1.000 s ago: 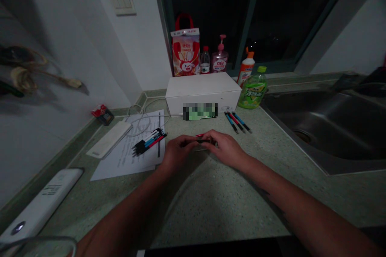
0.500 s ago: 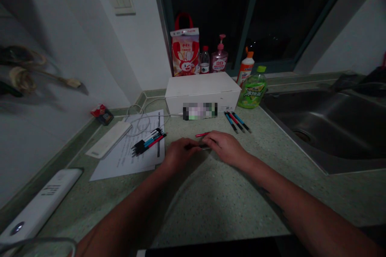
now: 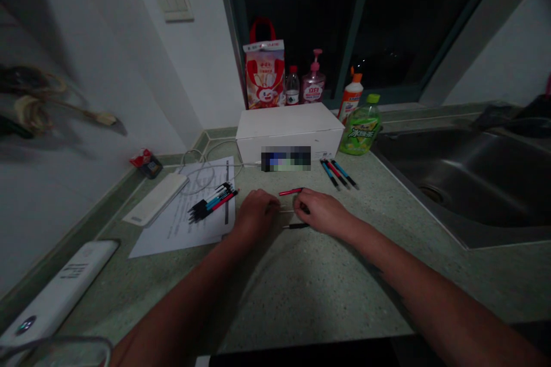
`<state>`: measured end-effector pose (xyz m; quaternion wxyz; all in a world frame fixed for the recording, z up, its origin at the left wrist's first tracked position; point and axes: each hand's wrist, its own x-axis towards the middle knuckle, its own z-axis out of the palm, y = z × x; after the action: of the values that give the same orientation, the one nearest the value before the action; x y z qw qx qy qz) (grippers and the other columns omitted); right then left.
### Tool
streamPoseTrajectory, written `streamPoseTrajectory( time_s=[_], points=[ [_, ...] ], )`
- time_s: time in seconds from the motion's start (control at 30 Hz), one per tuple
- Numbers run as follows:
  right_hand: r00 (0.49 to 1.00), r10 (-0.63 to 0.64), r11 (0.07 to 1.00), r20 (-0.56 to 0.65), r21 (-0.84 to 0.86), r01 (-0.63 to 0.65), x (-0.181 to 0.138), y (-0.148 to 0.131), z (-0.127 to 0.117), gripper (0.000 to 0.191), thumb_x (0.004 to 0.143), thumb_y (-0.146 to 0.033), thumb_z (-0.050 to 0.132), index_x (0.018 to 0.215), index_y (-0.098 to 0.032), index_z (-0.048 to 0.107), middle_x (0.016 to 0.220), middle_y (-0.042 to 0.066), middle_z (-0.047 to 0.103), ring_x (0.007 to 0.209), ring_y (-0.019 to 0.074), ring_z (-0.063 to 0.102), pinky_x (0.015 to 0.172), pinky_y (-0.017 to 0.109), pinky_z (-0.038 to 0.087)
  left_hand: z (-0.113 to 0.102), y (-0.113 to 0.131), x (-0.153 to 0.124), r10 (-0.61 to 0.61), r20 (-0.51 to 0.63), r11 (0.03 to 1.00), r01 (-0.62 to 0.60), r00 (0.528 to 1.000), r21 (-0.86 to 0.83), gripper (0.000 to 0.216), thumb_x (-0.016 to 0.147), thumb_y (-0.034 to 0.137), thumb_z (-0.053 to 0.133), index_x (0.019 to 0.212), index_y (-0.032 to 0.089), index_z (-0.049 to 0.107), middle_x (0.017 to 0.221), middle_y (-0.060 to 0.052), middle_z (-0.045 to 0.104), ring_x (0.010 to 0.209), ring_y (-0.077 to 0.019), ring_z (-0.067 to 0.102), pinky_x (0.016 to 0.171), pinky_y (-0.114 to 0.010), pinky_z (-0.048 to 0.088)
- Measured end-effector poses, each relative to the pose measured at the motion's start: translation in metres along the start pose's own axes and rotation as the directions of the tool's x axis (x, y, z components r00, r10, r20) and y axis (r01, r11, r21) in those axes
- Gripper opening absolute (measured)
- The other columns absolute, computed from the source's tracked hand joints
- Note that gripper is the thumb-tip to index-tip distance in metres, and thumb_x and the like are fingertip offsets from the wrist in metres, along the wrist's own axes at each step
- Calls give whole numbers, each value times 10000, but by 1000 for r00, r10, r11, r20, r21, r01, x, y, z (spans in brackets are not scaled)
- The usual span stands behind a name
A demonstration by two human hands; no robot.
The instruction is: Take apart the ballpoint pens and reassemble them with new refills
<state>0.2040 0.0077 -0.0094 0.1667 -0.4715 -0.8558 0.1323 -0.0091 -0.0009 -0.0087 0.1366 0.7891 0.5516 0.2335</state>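
Note:
My left hand [image 3: 255, 215] and my right hand [image 3: 323, 213] rest on the green speckled counter [image 3: 301, 287], fingers curled, facing each other a short gap apart. Between them lie small pen parts: a thin pale piece and a short dark piece [image 3: 296, 226] on the counter by my right hand. A red pen part [image 3: 291, 191] lies just beyond the fingers. What each hand pinches is too small and dark to name. A bundle of black, blue and red pens [image 3: 213, 202] lies on a printed paper [image 3: 189, 215] to the left.
A white box [image 3: 289, 126] stands behind the hands, with three pens [image 3: 338, 174] at its right. Bottles and a red bag line the window sill. A steel sink [image 3: 469, 178] is at the right. White devices and a cable lie at the left.
The hands held one dark pen together between them; they have drawn apart, and a short dark piece now lies on the counter by my right hand.

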Motion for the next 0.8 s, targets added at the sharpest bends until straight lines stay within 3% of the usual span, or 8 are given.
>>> streamPoseTrajectory(
  time_s=[0.33,0.47,0.8],
  points=[
    [1000,18,999,13,-49,-18,0,-3,-2,67,885,-106,651,863,-169,655,934,37,611,759,154,572,630,251,339,-9,-8,5,9,58,982,-20,998,187,138,901,152,588,858,170,718,933,-87,661,947,-246,573,855,-362,439],
    [999,24,997,24,-69,-22,0,-3,-4,68,894,-105,650,875,-169,665,943,42,611,793,160,587,649,247,360,-11,-6,2,1,96,984,-18,995,179,134,894,170,602,852,181,729,911,-84,662,927,-247,576,844,-368,440],
    [999,7,998,36,-65,-5,2,-10,0,63,915,-123,660,878,-173,670,971,40,620,815,167,597,661,253,379,2,4,-1,43,66,994,-49,997,93,124,855,169,613,834,192,734,887,-84,665,927,-250,582,815,-358,439]
  ],
)
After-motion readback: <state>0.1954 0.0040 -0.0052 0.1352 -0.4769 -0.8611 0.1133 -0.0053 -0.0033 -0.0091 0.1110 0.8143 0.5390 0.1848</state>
